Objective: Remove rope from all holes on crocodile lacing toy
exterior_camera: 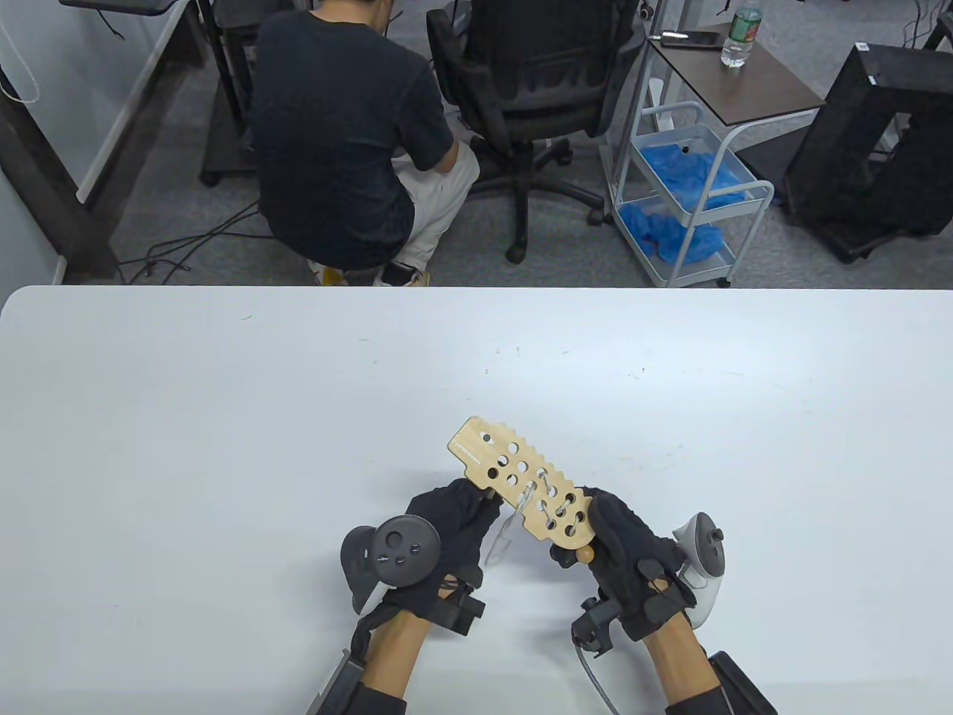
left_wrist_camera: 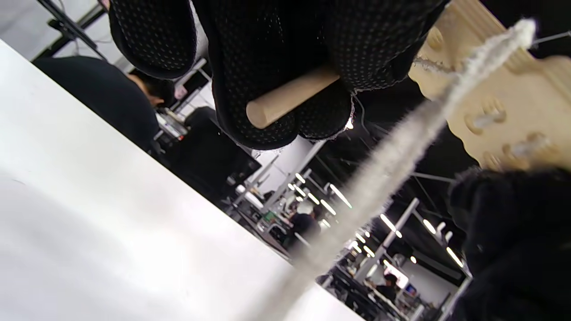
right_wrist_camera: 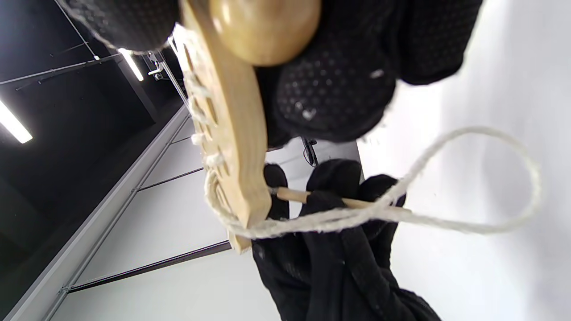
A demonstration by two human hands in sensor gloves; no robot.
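Note:
The wooden crocodile board (exterior_camera: 514,465) is held tilted above the table, near its front. White rope (exterior_camera: 557,509) still runs through several holes at the board's right end, and a loose loop (exterior_camera: 503,538) hangs below it. My left hand (exterior_camera: 476,506) pinches the wooden lacing stick (left_wrist_camera: 290,96) at the rope's end, under the board's lower edge. The stick also shows in the right wrist view (right_wrist_camera: 294,195). My right hand (exterior_camera: 592,525) grips the board's right end (right_wrist_camera: 232,116), beside a round wooden knob (right_wrist_camera: 263,26). The rope loop (right_wrist_camera: 490,178) trails over the table.
The white table (exterior_camera: 223,447) spreads wide on all sides of the hands. Beyond its far edge a person in black (exterior_camera: 350,141) crouches, with an office chair (exterior_camera: 536,89) and a white cart (exterior_camera: 692,186) behind.

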